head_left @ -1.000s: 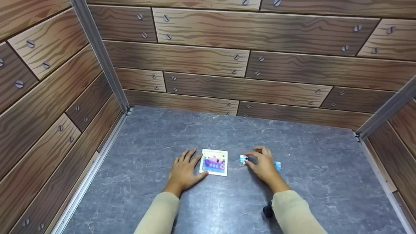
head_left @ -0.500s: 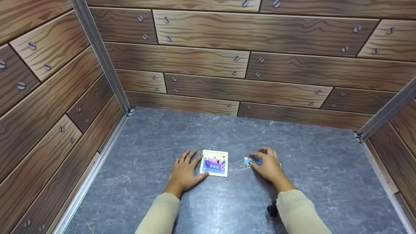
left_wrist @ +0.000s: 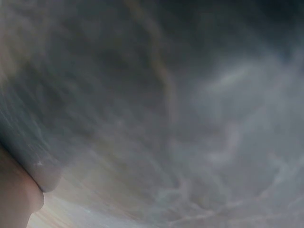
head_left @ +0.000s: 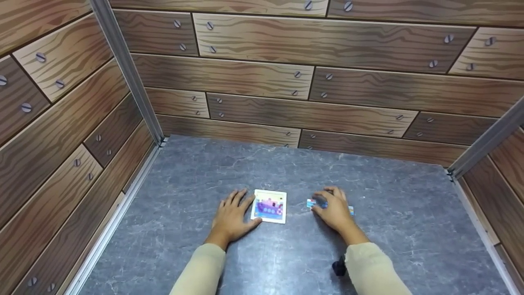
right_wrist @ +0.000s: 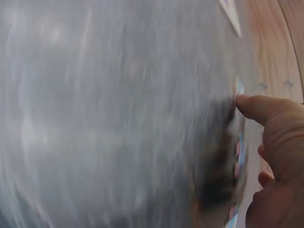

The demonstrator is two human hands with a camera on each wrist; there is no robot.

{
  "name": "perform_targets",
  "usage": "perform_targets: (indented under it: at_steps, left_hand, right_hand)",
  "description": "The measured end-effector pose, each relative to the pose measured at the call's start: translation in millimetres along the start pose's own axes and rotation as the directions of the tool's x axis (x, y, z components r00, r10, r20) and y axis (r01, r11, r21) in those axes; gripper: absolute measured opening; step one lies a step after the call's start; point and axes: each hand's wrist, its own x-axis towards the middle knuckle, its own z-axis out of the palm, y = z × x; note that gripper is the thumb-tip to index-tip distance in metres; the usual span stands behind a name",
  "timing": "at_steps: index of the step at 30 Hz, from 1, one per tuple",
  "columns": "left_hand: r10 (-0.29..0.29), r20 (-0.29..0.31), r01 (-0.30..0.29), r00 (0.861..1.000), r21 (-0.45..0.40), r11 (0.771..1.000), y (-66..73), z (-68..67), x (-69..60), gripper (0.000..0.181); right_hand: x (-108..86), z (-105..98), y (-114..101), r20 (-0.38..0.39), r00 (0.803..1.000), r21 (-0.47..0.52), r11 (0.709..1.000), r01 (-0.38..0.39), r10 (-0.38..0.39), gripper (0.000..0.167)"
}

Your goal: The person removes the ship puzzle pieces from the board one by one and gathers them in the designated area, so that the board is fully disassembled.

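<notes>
A white-edged card with a purple and pink ship picture lies flat on the grey surface. My left hand rests at its left side, fingers spread, the index finger and thumb at its edge. To the right, my right hand pinches a small colourful piece between thumb and index finger, low over the surface. Beneath and behind that hand, part of another small piece shows. In the right wrist view, the thumb of the right hand touches a piece, and another piece lies nearby.
A small black object is beside the right sleeve. Wood-patterned walls with metal edge strips enclose the grey surface at the back and both sides. The left wrist view shows mostly blurred surface.
My right hand and the small piece have shifted slightly right, then a little back left. The left hand and the card stay nearly where they were.
</notes>
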Motion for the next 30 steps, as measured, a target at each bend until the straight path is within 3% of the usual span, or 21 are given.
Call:
perform_targets:
  at_steps: [3, 5, 10, 15, 20, 30]
  left_hand:
    - [0.001, -0.007, -0.001, 1.0, -0.009, 1.0, -0.6, 0.3, 0.0, 0.091]
    - [-0.003, -0.008, 0.002, 1.0, -0.013, 1.0, -0.8, 0.4, -0.2, 0.091]
    - [-0.002, -0.016, 0.002, 1.0, 0.005, 1.0, -1.0, 1.1, -0.6, 0.092]
    - [0.007, -0.022, -0.006, 1.0, 0.013, 1.0, 0.2, 0.9, 0.2, 0.092]
    - [0.011, -0.03, -0.01, 0.999, 0.006, 1.0, 0.5, 0.1, 0.6, 0.092]
    - [0.013, -0.032, -0.013, 0.999, -0.005, 1.0, -0.1, 2.1, -0.5, 0.091]
  right_hand:
    - [-3.3, 13.4, -20.1, -0.075, 0.997, 0.087, 0.996, 0.015, -0.009, 0.039]
    - [-6.8, 24.0, -35.1, -0.087, 0.996, 0.154, 0.988, 0.026, -0.012, 0.038]
    - [-16.6, 48.7, -62.6, 0.015, 0.999, 0.241, 0.97, 0.038, -0.043, 0.047]
    - [-19.2, 62.7, -69.7, 0.095, 0.994, 0.217, 0.976, 0.024, -0.046, 0.057]
    - [-17.2, 63.7, -71.4, 0.159, 0.987, 0.198, 0.98, -0.024, -0.008, 0.061]
    - [-15.6, 65.0, -76.3, 0.2, 0.978, 0.197, 0.976, -0.095, 0.055, 0.051]
